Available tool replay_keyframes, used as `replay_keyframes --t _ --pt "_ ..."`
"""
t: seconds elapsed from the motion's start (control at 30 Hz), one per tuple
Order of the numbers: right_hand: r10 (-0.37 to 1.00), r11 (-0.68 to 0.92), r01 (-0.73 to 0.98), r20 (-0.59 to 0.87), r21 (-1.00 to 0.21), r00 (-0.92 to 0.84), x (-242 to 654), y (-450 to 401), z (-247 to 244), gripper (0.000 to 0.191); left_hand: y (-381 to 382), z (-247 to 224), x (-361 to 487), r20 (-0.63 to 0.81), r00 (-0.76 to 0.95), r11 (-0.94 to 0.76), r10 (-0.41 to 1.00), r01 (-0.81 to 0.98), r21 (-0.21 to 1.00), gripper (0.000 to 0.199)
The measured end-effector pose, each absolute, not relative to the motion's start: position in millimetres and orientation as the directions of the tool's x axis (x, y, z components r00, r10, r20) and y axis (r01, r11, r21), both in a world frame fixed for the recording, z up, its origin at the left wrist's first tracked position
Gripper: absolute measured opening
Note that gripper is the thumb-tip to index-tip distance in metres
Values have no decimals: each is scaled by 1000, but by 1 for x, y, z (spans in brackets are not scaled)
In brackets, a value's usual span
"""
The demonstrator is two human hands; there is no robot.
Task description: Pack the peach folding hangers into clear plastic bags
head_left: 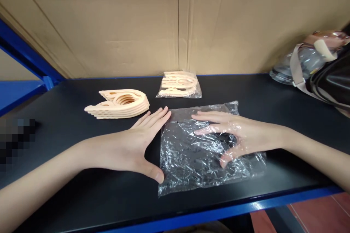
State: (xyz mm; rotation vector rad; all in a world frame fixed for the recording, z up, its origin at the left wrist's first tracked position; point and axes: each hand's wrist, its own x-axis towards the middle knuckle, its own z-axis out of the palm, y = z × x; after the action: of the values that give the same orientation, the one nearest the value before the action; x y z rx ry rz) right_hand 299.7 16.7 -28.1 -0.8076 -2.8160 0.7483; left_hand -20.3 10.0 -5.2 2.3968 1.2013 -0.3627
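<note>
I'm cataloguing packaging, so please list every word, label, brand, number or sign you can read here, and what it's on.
No readable text shows anywhere.
Clear plastic bag: only creases and glare, no lettering visible.
Wrapped beige pieces: no legible print.
Stacked beige pieces: no marking visible.
Transparent container: any marking is too small to read.
Pixelated patch: unreadable.

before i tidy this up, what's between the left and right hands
A crinkled clear plastic bag lies between them in the head view; the left hand is at its left edge, and the right hand appears to be inside it.
</note>
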Motion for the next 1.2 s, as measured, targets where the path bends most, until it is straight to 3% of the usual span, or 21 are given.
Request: replay_keyframes --t 0.1,0.17,0.4,0.6,0.83,1.0,1.2 --pt "529 768 495 -34 -407 -848 299 12 -30 97 9 -2 -19 -426 587 -530 689 808 257 136" --pt "547 761 523 -54 -384 -836 297 7 -30 101 10 -4 -20 -396 604 -548 691 796 257 136" --pt "539 795 518 -27 -315 -842 285 -6 -31 94 17 -19 -36 -222 710 -631 668 699 337 124" --pt "521 812 501 -13 -300 -853 283 -7 -33 99 7 -25 -28 -146 635 -558 759 749 357 85" --pt "506 815 480 -5 -324 -863 280 -9 -34 102 2 -29 -5 121 556 -564 823 770 299 70" --pt "494 833 462 33 -304 -869 282 -8 -35 96 3 -27 -4 134 632 -645 763 732 219 65" --pt "539 811 508 33 -290 -842 287 -4 -35 90 -1 -27 -3 134 647 -659 750 720 217 62"
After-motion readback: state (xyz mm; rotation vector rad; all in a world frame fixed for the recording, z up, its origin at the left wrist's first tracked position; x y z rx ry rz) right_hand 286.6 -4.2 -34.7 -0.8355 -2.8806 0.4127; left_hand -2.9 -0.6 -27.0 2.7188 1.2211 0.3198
